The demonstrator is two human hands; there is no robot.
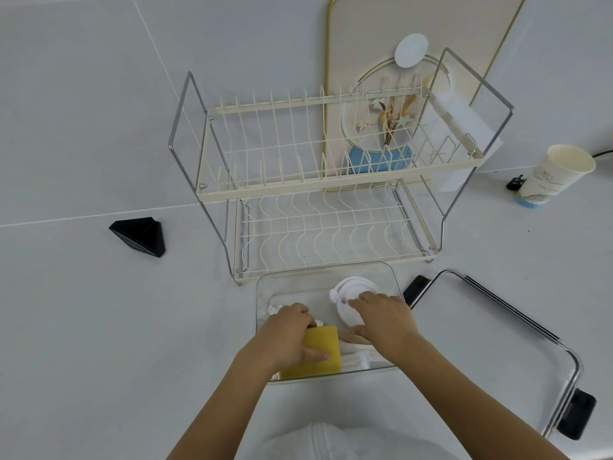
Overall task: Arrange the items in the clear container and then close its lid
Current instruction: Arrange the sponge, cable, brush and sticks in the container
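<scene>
Both hands down in clear container [326,277], lid [497,346] off to the right on white counter [83,310].

L hand [288,333] curled round yellow sponge [320,351] at container's near-left corner, thumb across sponge top. R hand [381,318] laid on round white cap [353,298] at far right inside, fingers bent over it. Cream dish rack [331,180] just behind; paper cup [554,175] far right.
</scene>
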